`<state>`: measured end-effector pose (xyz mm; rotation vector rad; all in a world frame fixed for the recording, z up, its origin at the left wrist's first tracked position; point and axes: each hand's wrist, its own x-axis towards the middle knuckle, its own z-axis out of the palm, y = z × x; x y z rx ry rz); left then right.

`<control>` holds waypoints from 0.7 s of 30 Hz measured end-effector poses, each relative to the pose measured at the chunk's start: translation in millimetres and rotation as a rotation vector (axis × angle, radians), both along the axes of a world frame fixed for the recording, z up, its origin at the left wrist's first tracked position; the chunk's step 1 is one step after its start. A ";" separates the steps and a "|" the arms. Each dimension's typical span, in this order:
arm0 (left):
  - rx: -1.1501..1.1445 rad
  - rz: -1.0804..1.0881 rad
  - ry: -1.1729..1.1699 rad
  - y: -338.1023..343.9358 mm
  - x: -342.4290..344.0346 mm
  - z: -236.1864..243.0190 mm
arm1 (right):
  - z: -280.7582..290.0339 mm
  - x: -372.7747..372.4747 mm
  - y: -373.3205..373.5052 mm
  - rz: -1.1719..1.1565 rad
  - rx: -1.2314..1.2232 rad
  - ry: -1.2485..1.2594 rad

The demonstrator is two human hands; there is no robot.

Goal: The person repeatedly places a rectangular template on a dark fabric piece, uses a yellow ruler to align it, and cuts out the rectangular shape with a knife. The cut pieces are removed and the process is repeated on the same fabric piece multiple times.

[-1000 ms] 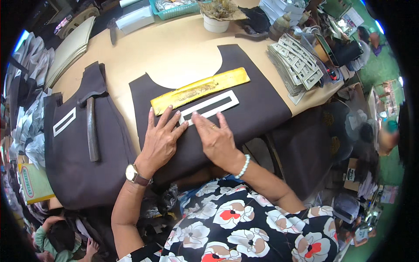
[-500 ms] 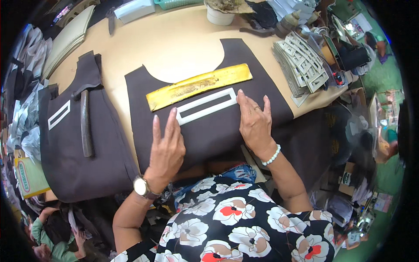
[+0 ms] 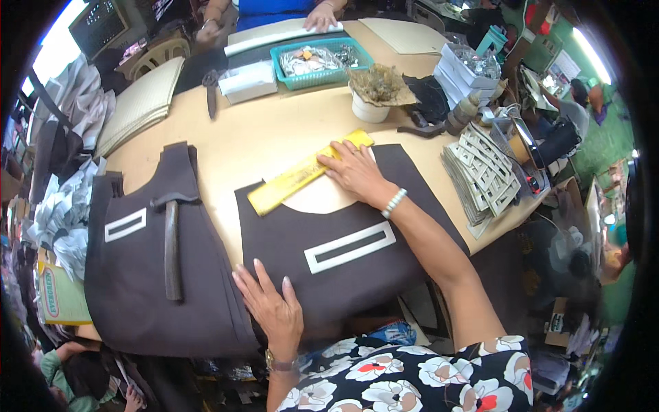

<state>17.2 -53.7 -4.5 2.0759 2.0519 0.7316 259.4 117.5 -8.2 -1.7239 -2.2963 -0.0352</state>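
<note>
My right hand (image 3: 357, 170) reaches across a dark fabric piece (image 3: 329, 292) and has its fingers over a flat, worn yellow bar (image 3: 285, 186). The bar lies aslant across the curved cut-out at the fabric's far edge. My left hand (image 3: 274, 305), fingers spread and holding nothing, rests at the near left side of this piece. Between the hands a white rectangular frame with a long slot (image 3: 317, 262) lies on the fabric. To the left, a second stack of dark fabric pieces (image 3: 137, 288) carries a similar white frame (image 3: 117, 232) and a hammer (image 3: 172, 254).
Slotted white pieces (image 3: 480, 168) are stacked at the right. Farther back are a white pot (image 3: 371, 110), a turquoise basket (image 3: 296, 82), a white box (image 3: 248, 86) and a dark-handled tool (image 3: 211, 99). A co-worker's hand (image 3: 322, 17) rests on pale material across the table.
My right hand has left the white frame and shifted the yellow bar away from me, to the far edge. My left hand has let go of the frame and drawn back nearer. The view has tilted up.
</note>
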 end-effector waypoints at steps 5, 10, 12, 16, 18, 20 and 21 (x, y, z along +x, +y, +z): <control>-0.194 0.068 0.067 1.9 5.7 8.3 | 1.0 -12.0 21.1 -0.128 0.110 0.047; -0.115 0.033 0.100 0.4 2.2 0.7 | 10.0 46.3 -79.6 -0.476 0.160 0.043; -0.062 0.007 0.069 0.9 -0.9 -4.0 | 6.3 66.3 -122.2 -0.671 0.036 -0.034; 0.020 -0.071 0.036 0.0 -2.9 -9.4 | -10.7 68.8 -165.2 -0.596 0.261 0.159; 0.087 -0.112 -0.006 -4.1 -9.8 -12.3 | -15.4 63.9 -176.5 -0.575 0.304 0.298; 0.163 -0.163 -0.116 -18.1 -13.0 -12.5 | 4.0 50.4 -195.0 -0.718 0.154 0.540; 0.136 -0.146 -0.293 -33.6 -14.6 -4.8 | 10.1 49.2 -201.4 -0.707 0.138 0.643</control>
